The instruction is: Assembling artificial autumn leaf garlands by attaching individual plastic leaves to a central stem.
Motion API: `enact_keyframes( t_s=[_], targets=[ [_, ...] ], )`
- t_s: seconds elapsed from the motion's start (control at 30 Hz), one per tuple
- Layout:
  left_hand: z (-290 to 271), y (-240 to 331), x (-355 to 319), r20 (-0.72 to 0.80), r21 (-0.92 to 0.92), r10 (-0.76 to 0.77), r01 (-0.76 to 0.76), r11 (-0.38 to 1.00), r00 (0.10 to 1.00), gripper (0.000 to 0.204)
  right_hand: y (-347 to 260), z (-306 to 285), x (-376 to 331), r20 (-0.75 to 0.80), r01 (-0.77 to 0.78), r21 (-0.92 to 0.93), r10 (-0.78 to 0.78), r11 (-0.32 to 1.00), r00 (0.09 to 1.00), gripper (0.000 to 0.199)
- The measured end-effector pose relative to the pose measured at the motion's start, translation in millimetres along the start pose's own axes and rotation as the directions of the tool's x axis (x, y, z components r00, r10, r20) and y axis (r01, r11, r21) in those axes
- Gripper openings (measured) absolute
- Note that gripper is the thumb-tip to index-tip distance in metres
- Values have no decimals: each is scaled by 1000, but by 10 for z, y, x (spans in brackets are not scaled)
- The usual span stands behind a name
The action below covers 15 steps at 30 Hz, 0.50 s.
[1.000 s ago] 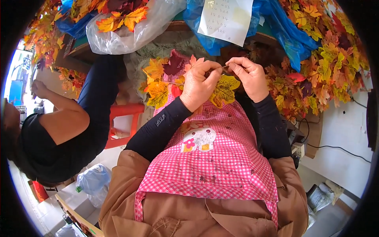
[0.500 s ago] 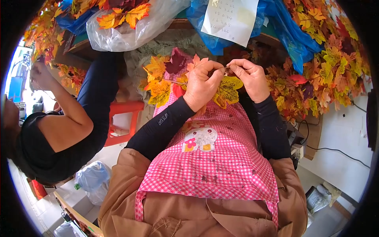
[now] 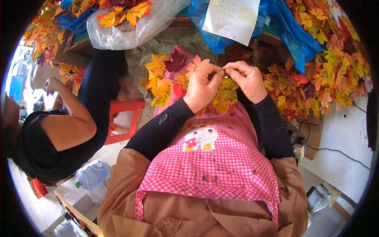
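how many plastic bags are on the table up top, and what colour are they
3 in view: a clear bag at upper left, a blue bag under the paper sheet, another blue bag to its right. Leaves may hide more.

The spray of artificial maple leaves (image 3: 173,77) I hold sits just above my pink checked apron (image 3: 213,158): yellow and orange leaves fan out leftward, one dark red leaf on top, and a yellow-green leaf (image 3: 226,94) hangs below, touching the apron's upper edge.
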<state>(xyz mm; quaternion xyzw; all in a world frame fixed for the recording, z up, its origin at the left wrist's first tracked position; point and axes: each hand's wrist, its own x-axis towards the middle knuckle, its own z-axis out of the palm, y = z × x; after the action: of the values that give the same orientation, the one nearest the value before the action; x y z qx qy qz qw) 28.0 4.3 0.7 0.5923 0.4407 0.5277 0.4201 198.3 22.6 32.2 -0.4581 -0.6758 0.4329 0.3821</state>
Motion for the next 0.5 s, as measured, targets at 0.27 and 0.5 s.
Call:
enact_keyframes(
  t_s=[0.27, 0.5],
  targets=[
    [-119, -40, 146, 315, -269, -499, 581, 768, 807, 20, -210, 41, -95, 130, 392, -753, -465, 528, 876, 16],
    [-153, -16, -43, 663, -401, -611, 894, 198, 433, 17, -255, 202, -440, 182, 329, -845, -353, 422, 918, 12]
  ],
)
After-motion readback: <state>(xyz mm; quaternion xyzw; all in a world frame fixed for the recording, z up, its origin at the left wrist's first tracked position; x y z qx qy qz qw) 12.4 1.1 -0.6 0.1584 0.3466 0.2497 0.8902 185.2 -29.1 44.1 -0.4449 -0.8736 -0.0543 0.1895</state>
